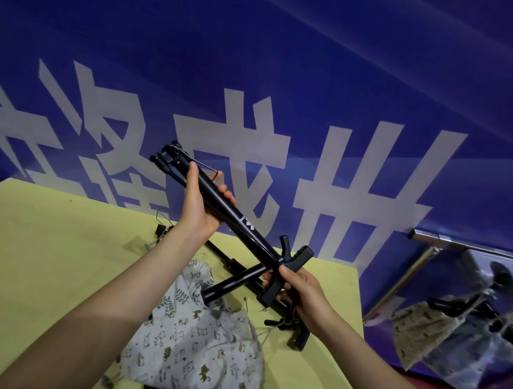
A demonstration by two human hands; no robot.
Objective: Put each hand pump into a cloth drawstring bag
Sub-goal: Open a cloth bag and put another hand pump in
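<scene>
A black hand pump [247, 229] is held in the air above the table, tilted with its foot end up to the left and its T-handle down to the right. My left hand [203, 203] grips the barrel near the upper end. My right hand [298, 288] is closed around the T-handle. Below, patterned cloth drawstring bags [192, 340] lie crumpled on the yellow table [42, 253]. Other black pumps [238, 281] lie on the table behind the bags, partly hidden by my arms.
A blue banner wall with large white characters stands right behind the table. To the right, past the table edge, a metal stand [409, 279] holds bagged pumps [441, 331], blurred. Small metal clips [107, 381] lie at the near table edge.
</scene>
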